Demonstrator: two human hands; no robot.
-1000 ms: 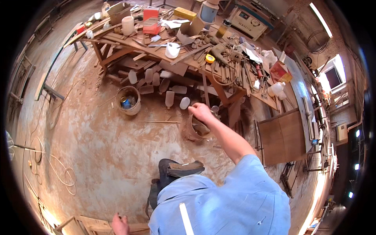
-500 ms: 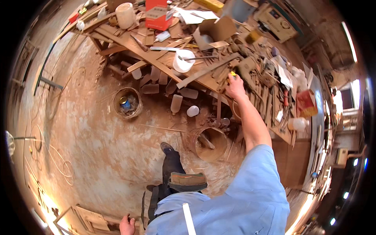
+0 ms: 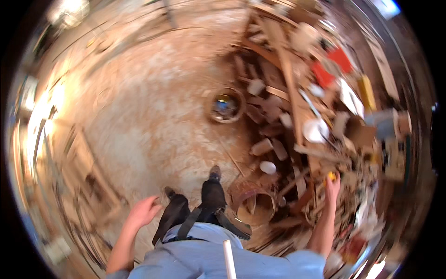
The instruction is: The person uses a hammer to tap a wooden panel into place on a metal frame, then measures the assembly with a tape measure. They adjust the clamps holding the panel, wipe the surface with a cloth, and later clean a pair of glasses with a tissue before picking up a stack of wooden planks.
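My right hand (image 3: 332,185) is closed on a small yellow object (image 3: 331,176) over the cluttered workbench (image 3: 289,76). The object's kind is too blurred to make out. Wood pieces and tools lie crowded around that hand. A white tub (image 3: 316,130) with a dark stick across it stands farther along the bench. On the left, my left hand (image 3: 145,210) hangs over the floor beside my leg. Its fingers are loosely bent, apart from the thumb, and nothing shows in them.
A bucket with a blue can inside (image 3: 222,106) stands on the floor ahead. Nearer is a wider bucket (image 3: 241,191) holding a piece of wood. Plastic bottles (image 3: 262,147) lie under the bench. Wooden frames (image 3: 95,162) lie at the left, and a red box (image 3: 340,59) sits on the bench.
The view has swung left, so the bench now runs down the right side. My left hand has risen farther into view. The yellow object stays in my right hand.
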